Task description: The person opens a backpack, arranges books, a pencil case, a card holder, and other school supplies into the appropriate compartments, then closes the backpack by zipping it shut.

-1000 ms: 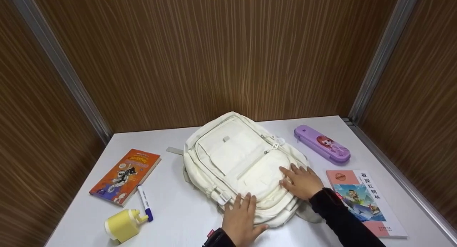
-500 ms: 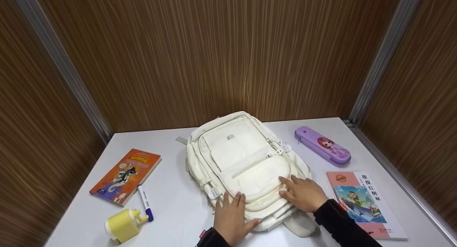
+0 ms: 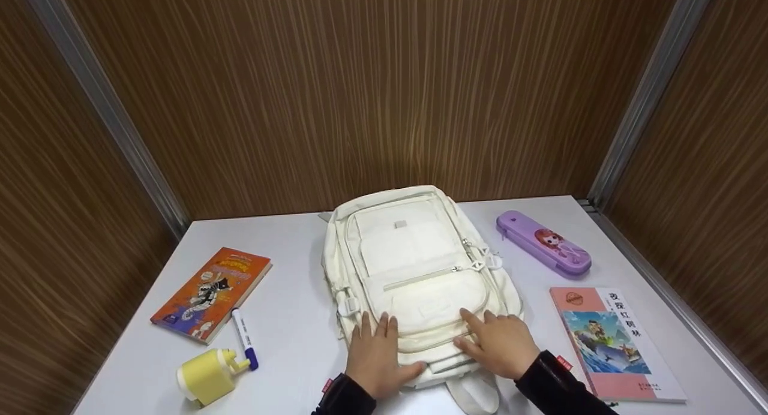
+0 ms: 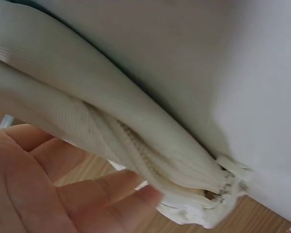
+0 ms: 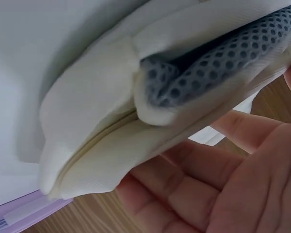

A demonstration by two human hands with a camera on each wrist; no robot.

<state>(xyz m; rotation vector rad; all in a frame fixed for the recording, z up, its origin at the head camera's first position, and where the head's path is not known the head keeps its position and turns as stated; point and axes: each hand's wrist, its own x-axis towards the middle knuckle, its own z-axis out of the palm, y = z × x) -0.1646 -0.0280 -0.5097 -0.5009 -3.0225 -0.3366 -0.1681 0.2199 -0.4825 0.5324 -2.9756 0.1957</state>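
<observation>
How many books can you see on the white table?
2: an orange, purple-cornered book at the left, and a pink-and-white illustrated book at the right, near the long purple case. The cream fabric backpack could hide others.

left hand (image 3: 375,358) is palm down, fingers (image 3: 392,332) pretty straight, thumb (image 3: 411,372) out sideways. right hand (image 3: 505,345) also palm down, angled inward, kinda relaxed.
</observation>
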